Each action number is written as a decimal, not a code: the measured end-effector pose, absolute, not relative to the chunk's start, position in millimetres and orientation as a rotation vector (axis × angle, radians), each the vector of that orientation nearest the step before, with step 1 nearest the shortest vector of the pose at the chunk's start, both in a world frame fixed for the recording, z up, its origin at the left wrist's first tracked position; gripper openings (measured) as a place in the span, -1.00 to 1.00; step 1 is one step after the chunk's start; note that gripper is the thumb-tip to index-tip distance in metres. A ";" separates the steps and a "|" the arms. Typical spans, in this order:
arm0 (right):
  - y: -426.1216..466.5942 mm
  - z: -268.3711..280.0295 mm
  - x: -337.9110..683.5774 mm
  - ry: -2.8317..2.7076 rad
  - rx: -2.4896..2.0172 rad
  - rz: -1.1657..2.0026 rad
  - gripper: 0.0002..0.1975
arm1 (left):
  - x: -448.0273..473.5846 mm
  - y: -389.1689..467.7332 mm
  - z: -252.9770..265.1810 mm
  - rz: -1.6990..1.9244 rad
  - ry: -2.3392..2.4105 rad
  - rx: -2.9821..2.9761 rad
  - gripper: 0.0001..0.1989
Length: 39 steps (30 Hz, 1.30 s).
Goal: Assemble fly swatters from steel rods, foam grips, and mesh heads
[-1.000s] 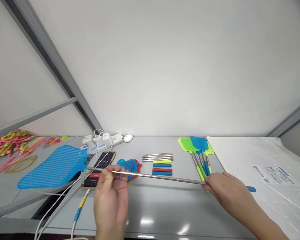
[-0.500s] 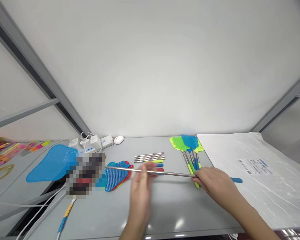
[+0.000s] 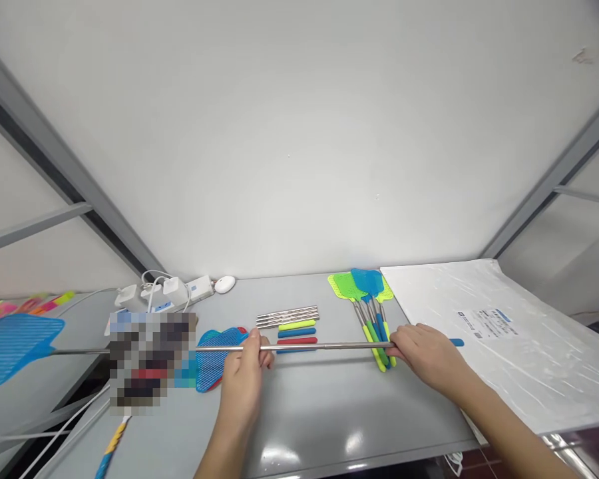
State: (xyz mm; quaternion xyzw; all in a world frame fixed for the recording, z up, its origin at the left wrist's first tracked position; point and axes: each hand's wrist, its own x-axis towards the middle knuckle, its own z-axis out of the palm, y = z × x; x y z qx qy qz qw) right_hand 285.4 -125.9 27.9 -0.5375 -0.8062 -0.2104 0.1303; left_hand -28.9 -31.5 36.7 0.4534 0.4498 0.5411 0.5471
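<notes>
A telescopic fly swatter lies level across my view, its thin metal rod (image 3: 329,346) drawn out long. Its blue mesh head (image 3: 14,349) reaches the left edge, and the tip of its blue handle (image 3: 457,342) sticks out past my right hand. My left hand (image 3: 243,376) is closed round the rod with the thumb on top. Closed round the handle end is my right hand (image 3: 426,352); its fingers hide most of the handle. Loose swatter heads (image 3: 212,364), blue on top with red showing, lie beneath the rod by my left hand.
Several metal rods (image 3: 287,317) lie behind coloured handle grips (image 3: 297,325). Assembled fly swatters (image 3: 367,286) rest near my right hand, beside a white wrapped sheet (image 3: 529,366). At back left are a power strip (image 3: 199,288) with chargers and a white mouse (image 3: 224,285); a pixelated patch covers something in front.
My left hand and the blue swatter head have moved left, away from my right hand. More rod shows, and the hands are farther apart. The camera view has shifted slightly.
</notes>
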 end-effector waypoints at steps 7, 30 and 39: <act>-119.9 39.4 290.4 -1.839 -1.721 -0.757 -0.86 | 2.3 -44.9 24.7 1.162 0.908 0.965 -0.48; -116.4 32.6 170.8 -0.410 -0.892 0.916 -0.73 | -30.7 -45.8 33.7 1.395 0.888 0.977 -0.48; -112.9 36.0 202.6 -0.213 -0.919 0.744 -0.73 | -47.6 -43.2 27.2 1.501 0.953 0.819 -0.47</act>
